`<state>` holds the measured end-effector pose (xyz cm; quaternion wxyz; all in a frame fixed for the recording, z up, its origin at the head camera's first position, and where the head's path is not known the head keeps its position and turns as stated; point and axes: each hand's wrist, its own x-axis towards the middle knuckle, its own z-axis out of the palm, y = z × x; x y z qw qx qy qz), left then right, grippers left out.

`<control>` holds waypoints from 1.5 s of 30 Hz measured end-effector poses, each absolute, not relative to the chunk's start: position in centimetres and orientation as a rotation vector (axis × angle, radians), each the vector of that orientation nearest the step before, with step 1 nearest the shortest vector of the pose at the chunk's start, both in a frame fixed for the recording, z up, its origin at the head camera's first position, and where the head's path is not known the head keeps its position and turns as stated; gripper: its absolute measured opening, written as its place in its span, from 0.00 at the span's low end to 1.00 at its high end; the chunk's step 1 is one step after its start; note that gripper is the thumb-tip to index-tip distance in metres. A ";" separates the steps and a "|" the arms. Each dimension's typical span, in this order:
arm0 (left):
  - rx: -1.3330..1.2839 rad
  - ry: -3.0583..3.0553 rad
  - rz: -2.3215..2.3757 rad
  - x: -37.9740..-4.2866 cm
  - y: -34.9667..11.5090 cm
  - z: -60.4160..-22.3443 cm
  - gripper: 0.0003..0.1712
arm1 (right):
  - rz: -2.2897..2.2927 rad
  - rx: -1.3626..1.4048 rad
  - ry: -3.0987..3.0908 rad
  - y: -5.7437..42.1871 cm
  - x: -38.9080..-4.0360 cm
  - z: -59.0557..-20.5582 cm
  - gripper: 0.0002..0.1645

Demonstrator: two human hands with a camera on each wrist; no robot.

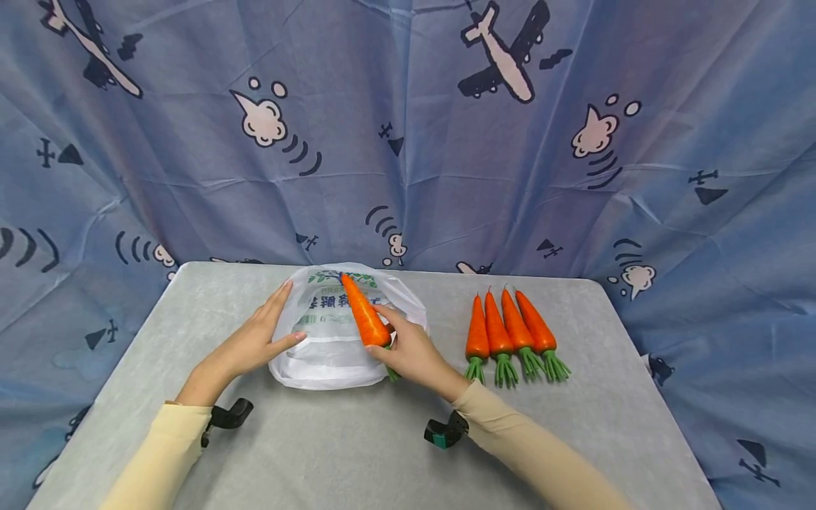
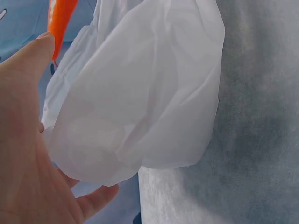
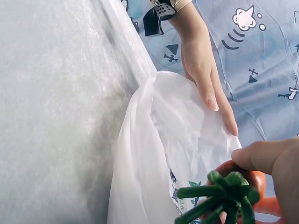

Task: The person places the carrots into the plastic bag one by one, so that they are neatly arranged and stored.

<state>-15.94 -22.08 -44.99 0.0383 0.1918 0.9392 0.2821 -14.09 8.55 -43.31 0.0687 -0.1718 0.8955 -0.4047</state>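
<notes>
Carrot [image 1: 365, 312], orange, pinched by right hand [image 1: 417, 354], shows green stems [image 3: 201, 192] best at right wrist; spread left hand [image 1: 250, 343] touches white plastic bag [image 1: 338, 370]; four orange carrots [image 1: 517, 326] right of both.

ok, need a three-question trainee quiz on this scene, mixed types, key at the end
1. Which hand grips an orange, tapering carrot with green stalks?
2. How many other orange carrots lie directly on the pale grey table?
3. True or false: the white, printed plastic bag lies to the person's left of those loose carrots.

Key:
1. Right hand.
2. Four.
3. True.
</notes>
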 end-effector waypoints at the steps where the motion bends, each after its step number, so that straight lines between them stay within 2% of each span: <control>1: 0.588 2.881 0.863 -15.9 -22.1 -45.0 0.57 | -1.217 -0.515 2.692 8.4 -14.1 -43.3 0.43; 14: 0.558 2.870 0.833 -16.0 -21.8 -44.8 0.58 | -1.152 -0.523 2.649 6.9 -13.6 -43.2 0.43; 28: 0.551 2.865 0.835 -15.8 -21.6 -44.6 0.58 | -1.152 -0.498 2.602 4.7 -14.9 -43.9 0.43; 45: 0.550 2.852 0.836 -15.7 -21.6 -44.6 0.58 | -1.277 -0.226 2.360 1.6 -16.6 -43.9 0.46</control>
